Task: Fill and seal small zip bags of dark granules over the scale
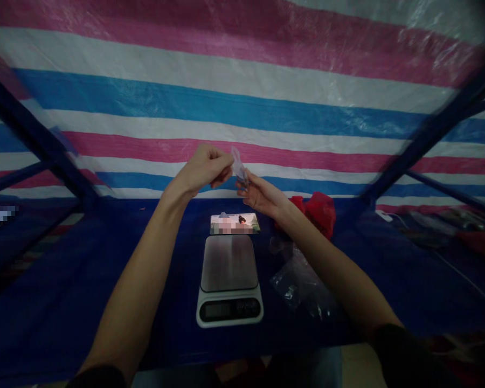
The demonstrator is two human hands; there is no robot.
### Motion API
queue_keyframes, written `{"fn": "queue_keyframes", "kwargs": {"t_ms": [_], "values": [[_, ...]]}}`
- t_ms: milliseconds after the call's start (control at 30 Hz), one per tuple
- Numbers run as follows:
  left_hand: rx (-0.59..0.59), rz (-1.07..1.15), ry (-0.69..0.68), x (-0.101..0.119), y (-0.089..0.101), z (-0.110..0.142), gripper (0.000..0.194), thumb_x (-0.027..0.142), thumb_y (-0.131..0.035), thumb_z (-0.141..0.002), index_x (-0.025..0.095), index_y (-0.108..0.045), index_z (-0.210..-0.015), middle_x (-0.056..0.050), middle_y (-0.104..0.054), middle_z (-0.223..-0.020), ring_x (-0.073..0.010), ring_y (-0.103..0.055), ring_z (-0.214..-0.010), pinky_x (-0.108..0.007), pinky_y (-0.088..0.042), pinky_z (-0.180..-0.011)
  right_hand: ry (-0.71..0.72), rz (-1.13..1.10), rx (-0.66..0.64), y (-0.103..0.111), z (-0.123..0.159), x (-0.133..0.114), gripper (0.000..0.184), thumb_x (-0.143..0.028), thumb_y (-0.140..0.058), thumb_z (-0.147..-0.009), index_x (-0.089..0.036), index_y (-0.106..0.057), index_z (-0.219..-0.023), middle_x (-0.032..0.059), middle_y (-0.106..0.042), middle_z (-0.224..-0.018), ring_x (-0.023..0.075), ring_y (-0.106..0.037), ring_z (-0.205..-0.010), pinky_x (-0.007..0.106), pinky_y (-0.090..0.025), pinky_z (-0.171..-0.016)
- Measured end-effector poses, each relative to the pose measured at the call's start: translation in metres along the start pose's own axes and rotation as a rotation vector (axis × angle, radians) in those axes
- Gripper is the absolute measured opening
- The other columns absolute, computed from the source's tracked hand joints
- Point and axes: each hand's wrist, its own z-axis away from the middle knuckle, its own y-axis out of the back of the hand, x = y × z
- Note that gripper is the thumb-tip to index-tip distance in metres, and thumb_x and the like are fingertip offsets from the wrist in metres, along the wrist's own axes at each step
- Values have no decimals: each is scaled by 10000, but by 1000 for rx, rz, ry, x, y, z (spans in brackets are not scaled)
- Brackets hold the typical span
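My right hand [261, 195] pinches a small clear plastic bag [239, 166] above the back of the blue table, its thumb and fingers around the bag's lower part. My left hand [210, 166] is closed, its fingertips at the bag's upper left edge. Something small and dark seems to lie low in the bag, too blurred to name. Below the hands, a phone [234, 223] with a lit screen lies on its side. In front of it stands a kitchen scale [229, 264] with a bare steel plate and a dark display.
Crumpled clear plastic bags [303, 280] lie right of the scale, partly under my right forearm. Behind them is a red mesh bag [321, 213]. Dark blue metal posts [412, 134] rise at both sides, and a striped plastic sheet [242, 97] closes off the back.
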Motion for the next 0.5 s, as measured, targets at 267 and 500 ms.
{"fn": "queue_keyframes", "kwargs": {"t_ms": [267,500], "values": [[-82,125,-43,11,-30,16,412,247,-556,-800,207,-359,-441,59,-313,-448,-34,-255,-402,-211,-185,-405,203,-75,111,-1,42,-5,59,-257,-683,-959,-210,-704,-931,-13,-759,-793,100,-681,-589,147,-496,-418],[38,-23,90,-27,-2,51,431,396,-594,-905,200,-507,-531,44,-376,-473,-69,-328,-421,-245,-233,-420,347,176,429,57,112,-28,191,-345,-831,-822,-232,-735,-943,-16,-754,-794,118,-706,-641,170,-547,-466]]}}
